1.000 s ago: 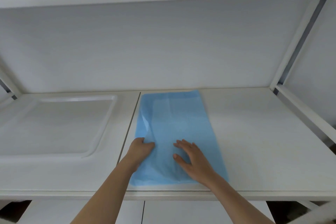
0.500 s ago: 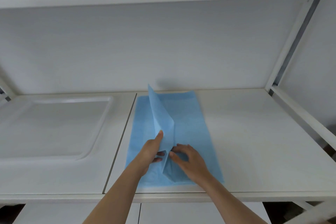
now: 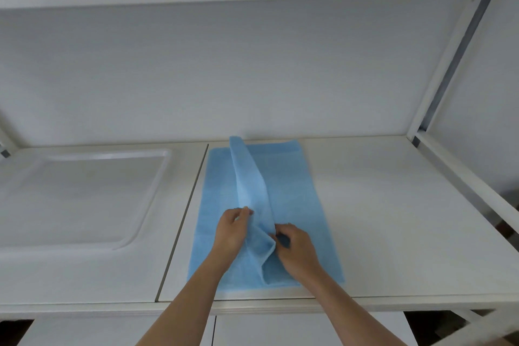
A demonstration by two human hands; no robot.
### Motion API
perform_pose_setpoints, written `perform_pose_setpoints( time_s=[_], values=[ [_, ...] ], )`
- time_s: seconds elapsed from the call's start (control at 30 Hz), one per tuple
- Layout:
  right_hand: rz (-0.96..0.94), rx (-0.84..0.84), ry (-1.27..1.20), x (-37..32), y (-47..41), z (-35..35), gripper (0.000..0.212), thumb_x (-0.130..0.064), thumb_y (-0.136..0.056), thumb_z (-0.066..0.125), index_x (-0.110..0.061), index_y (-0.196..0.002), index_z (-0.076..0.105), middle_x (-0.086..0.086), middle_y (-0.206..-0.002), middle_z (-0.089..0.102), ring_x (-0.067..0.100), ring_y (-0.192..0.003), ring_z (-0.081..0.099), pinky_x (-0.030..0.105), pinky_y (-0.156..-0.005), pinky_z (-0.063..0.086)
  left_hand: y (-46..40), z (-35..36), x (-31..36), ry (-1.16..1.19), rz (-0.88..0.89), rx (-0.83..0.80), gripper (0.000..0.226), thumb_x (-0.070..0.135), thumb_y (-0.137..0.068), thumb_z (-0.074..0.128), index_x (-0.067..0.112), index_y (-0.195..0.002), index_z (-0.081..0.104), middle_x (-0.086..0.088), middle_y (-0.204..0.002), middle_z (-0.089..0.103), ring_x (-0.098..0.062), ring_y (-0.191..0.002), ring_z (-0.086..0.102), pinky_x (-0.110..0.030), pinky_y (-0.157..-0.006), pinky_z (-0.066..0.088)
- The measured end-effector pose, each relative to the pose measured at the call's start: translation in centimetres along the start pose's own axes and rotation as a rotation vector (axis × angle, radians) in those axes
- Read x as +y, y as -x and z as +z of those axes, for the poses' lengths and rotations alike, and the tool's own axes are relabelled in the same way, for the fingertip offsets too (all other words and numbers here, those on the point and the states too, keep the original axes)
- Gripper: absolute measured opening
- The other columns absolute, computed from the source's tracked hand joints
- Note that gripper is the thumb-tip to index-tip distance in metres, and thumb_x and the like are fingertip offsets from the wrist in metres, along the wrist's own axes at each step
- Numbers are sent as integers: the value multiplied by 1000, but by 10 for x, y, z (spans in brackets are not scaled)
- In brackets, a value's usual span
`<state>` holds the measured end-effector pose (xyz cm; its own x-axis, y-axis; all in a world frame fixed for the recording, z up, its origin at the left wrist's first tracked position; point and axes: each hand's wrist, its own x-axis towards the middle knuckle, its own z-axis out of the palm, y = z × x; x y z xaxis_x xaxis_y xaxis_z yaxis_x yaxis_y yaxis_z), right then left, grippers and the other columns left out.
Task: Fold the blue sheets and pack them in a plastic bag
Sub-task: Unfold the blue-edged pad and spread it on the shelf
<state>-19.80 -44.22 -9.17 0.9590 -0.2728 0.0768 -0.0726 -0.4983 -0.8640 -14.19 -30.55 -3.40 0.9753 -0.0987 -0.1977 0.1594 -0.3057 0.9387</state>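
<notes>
White table (image 3: 393, 233): two hands (image 3: 230, 233) (image 3: 297, 250) pinch one blue sheet (image 3: 295, 191).

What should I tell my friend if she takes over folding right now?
Left hand: pinches the raised flap of the blue sheet.
Right hand: pinches the same flap from the other side.
The sheet lies flat on the white table, near its front edge; the lifted flap stands up along the middle.
A clear plastic tray sits to the left.
Done: the fold is only started.
Left: lay the flap over, finish folding, then pack. No plastic bag is in view.
</notes>
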Motion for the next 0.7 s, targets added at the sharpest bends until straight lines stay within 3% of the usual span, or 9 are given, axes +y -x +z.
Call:
perform_pose_setpoints(
  time_s=[0.07, 0.17, 0.23, 0.33, 0.4, 0.5, 0.7],
  values=[
    [-33, 106, -50, 4, 1, 1, 22, -22, -85, 61, -21, -64, 54, -10, -61, 53, 4, -59, 48, 23, -59, 39, -4, 2, -10, -68, 131, 34, 25, 15, -99, 43, 15, -120, 56, -1, -135, 47, -16, -124, 45, -23, -101, 33],
    [-71, 292, -97, 8, 2, -3, 24, -18, -88, 59, -11, -66, 53, -2, -57, 50, 7, -54, 42, 28, -55, 38, -13, 8, -30, -239, 177, 17, 45, 12, -101, 37, 10, -145, 31, -3, -156, 22, -16, -145, 17, -27, -117, 11],
    [-40, 377, -124, 9, 2, -7, 19, -13, -89, 59, -10, -71, 56, 2, -61, 55, 9, -55, 46, 29, -57, 41, -19, 11, -37, -369, 164, -7, 49, 16, -102, 34, 13, -149, 21, -4, -159, 12, -17, -147, 8, -31, -118, 2],
    [54, 483, -191, 10, 3, -13, 15, -6, -92, 55, -19, -90, 61, -5, -70, 59, 1, -62, 53, 11, -57, 39, -25, 15, -38, -610, 128, -72, 54, 31, -101, 35, 26, -151, 16, -5, -160, 1, -22, -148, -1, -38, -117, -2],
    [75, 546, -213, 11, 5, -19, 20, -4, -93, 51, -20, -98, 63, -9, -70, 56, -2, -63, 53, 7, -57, 37, -26, 17, -36, -741, 99, -112, 60, 49, -97, 37, 35, -151, 14, -6, -160, -5, -24, -148, -6, -40, -117, -3],
    [53, 580, -196, 17, 7, -32, 26, 0, -93, 47, -20, -98, 62, -11, -71, 57, 1, -64, 53, 9, -58, 37, -28, 19, -35, -895, 72, -171, 70, 63, -90, 40, 41, -150, 12, -7, -159, -13, -25, -147, -12, -43, -117, -5],
    [20, 684, -135, 30, 6, -68, 32, 7, -92, 40, -20, -95, 58, -1, -81, 61, 7, -69, 52, 10, -61, 37, -29, 18, -33, -945, 55, -213, 72, 67, -87, 40, 45, -149, 9, -7, -159, -16, -26, -146, -14, -46, -116, -5]
  ],
)
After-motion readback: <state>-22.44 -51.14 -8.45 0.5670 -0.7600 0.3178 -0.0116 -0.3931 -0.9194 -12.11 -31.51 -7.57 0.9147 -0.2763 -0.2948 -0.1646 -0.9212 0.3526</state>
